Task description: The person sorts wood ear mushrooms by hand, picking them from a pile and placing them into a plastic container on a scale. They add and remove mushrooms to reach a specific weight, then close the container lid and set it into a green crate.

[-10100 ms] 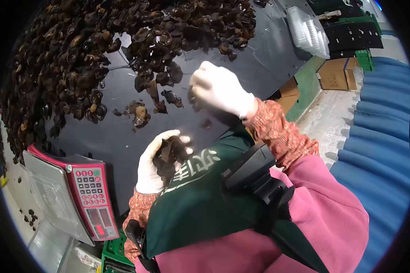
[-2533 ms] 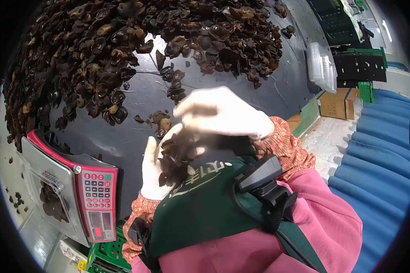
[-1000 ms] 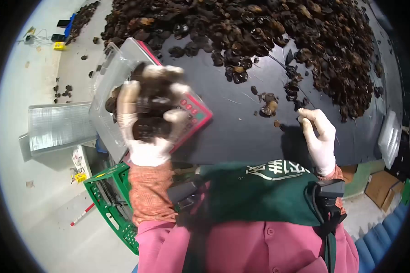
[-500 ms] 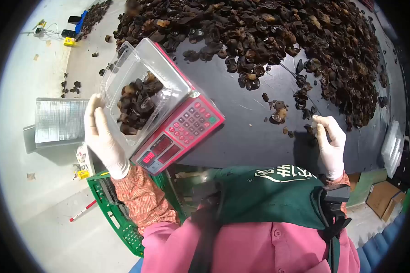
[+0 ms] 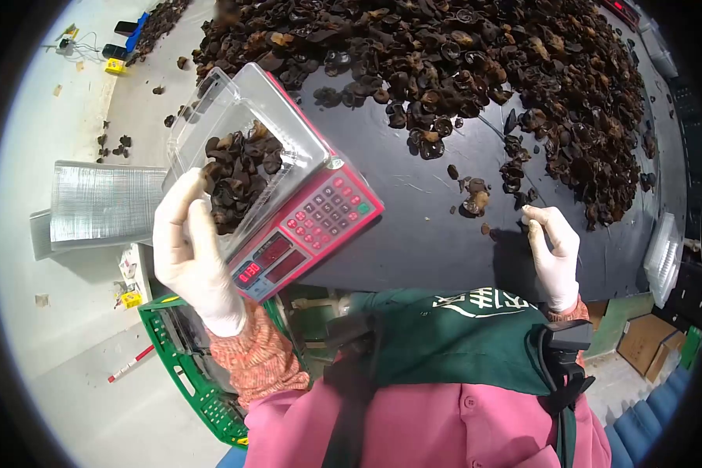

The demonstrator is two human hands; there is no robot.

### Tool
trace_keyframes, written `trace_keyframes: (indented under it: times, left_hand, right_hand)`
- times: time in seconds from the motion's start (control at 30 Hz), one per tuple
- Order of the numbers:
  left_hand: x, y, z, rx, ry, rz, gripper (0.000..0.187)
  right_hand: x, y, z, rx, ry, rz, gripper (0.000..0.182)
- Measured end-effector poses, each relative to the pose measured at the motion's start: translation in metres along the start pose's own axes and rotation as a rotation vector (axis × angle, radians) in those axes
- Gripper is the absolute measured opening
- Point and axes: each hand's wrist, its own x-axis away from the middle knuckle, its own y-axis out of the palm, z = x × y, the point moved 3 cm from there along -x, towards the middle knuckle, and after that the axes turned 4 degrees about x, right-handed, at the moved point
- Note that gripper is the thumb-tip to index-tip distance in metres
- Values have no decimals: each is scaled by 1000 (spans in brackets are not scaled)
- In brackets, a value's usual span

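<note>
Weighing seems underway; at frame left, left hand [image 5: 191, 253] beside dark pieces [image 5: 246, 175] needs light pinching. Right hand [image 5: 556, 253] curls; both grips unclear.

The white-gloved left grip [image 5: 199, 265] points forward, fingers bent and thumb [image 5: 203, 230] raised just beside them, though how closely their tips meet is hard to tell; the left wrist [image 5: 228, 318] sits behind it, and the left forearm [image 5: 261, 366] slants back toward the body. Well to the right of that grip, the white-gloved right grip [image 5: 555, 253] curls its index finger and thumb forward with tips near each other, the right wrist [image 5: 561, 299] directly behind.
</note>
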Motion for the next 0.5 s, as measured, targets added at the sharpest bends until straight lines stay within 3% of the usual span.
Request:
trace_keyframes:
  times: [0.07,0.23,0.27,0.4,0.47,0.5]
  left_hand:
    - [12,14,4,36,64,-124,24]
    - [63,76,-1,277,-219,-589,21]
    - [77,91,-7,400,-387,-659,23]
    - [115,144,-25,486,-542,-774,25]
    - [128,157,-20,469,-342,-711,30]
    - [132,162,-18,426,-321,-719,33]
  right_hand:
    - [3,3,3,30,-37,31,17]
    - [12,3,-1,201,-128,42,15]
    - [19,5,1,221,-152,44,14]
    - [29,38,-7,241,-283,-104,11]
    - [31,68,-10,282,-376,-293,13]
    - [31,74,-12,240,-456,-228,15]
